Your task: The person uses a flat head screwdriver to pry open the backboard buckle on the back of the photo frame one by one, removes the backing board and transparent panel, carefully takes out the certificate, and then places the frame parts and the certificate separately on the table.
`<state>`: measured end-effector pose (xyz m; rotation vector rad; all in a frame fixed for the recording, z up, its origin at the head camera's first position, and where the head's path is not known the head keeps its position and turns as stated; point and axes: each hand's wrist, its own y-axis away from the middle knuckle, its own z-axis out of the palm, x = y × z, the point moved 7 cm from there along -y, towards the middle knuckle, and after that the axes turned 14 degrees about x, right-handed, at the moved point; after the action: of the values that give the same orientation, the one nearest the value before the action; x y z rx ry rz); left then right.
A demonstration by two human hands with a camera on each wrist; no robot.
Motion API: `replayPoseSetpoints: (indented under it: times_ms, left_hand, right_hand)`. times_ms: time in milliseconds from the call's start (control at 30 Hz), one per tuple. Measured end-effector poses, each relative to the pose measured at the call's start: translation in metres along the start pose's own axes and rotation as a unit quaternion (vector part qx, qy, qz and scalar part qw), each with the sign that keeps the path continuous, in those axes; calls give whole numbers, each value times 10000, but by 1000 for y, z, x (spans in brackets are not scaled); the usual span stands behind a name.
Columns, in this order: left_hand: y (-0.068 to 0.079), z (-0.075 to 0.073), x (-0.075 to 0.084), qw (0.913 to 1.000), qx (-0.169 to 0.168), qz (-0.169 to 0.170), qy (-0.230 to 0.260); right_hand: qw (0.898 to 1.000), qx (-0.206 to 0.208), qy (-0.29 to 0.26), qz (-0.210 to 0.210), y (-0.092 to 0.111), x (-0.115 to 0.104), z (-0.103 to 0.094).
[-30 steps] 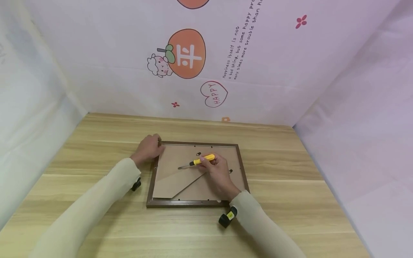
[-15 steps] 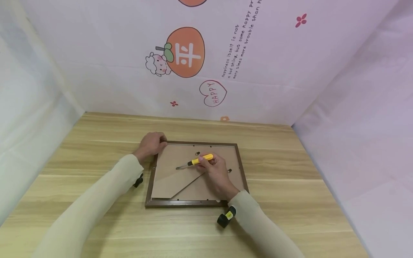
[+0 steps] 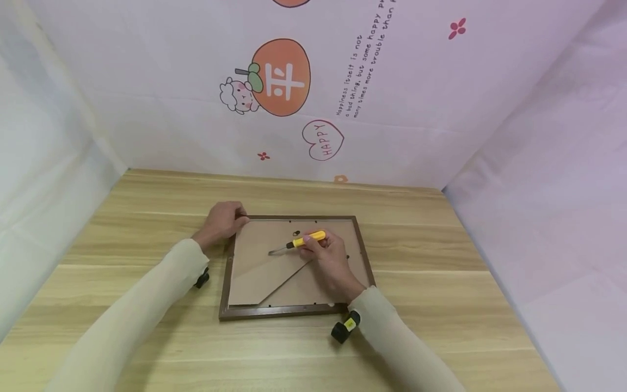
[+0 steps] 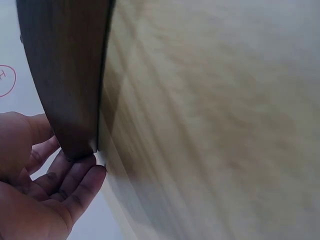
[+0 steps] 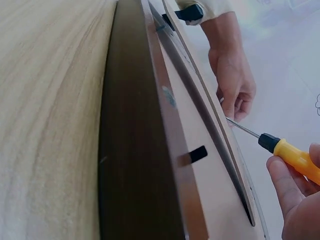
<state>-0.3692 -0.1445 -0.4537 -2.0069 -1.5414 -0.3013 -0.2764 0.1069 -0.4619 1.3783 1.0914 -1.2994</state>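
A brown picture frame (image 3: 364, 250) lies back side up, its tan backing board (image 3: 259, 239) showing with an angled stand flap (image 3: 254, 291). My left hand (image 3: 221, 222) grips the far left corner. Its thumb is on one side and its fingers curl around the other, as the left wrist view shows. In my right hand (image 3: 333, 261) is a yellow-handled screwdriver (image 3: 309, 238), pinched between thumb and fingers over the board. The metal shaft points left, close over the backing. From the right wrist view, the flap (image 5: 220, 125) stands slightly away from the board.
A wood-grain table (image 3: 421, 305) carries the frame. White printed sheeting (image 3: 392, 147) rises behind it and on both sides. Small black tabs (image 5: 198, 154) sit along the frame's inner edge, and a small dark hanger (image 3: 296, 233) is on the backing.
The frame has turned slightly, its near left corner shifting toward me and its far right corner leftward. My left hand has shifted along the far left corner. The screwdriver stays in my right hand.
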Motion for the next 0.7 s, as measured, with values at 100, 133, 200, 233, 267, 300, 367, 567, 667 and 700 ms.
replayPoseSetpoints:
  times_ms: [100,133,200,233,267,300,367,567,667,700]
  left_hand:
    - [5,-5,-4,9999,90,47,-63]
    - [7,-6,-6,9999,93,37,-96]
    - [12,-9,-7,9998,112,47,-187]
    - [14,-10,-9,9997,124,35,-229]
    - [16,-11,-10,9996,129,18,-266]
    - [18,-12,-11,9995,138,-10,-296]
    - [22,-15,-13,9993,186,-25,-320]
    - [34,-26,-9,9983,442,189,-334]
    - [41,-27,-8,9984,413,187,-325]
    - [43,-27,-8,9986,376,153,-326]
  right_hand:
    - [10000,12,-47,-39,0,-2,-1]
    - [10000,21,-79,-48,0,-3,-2]
    - [9999,13,-145,-84,0,-4,-3]
    - [9998,11,-172,-100,0,-5,-3]
    - [9998,7,-196,-102,0,-5,-3]
    - [9997,5,-198,-115,0,-6,-3]
    - [9997,-8,-205,-142,0,-7,-2]
    - [9994,-55,-296,-162,0,-8,-1]
    - [9994,-79,-306,-158,0,-8,-1]
    - [9994,-74,-303,-155,0,-8,-1]
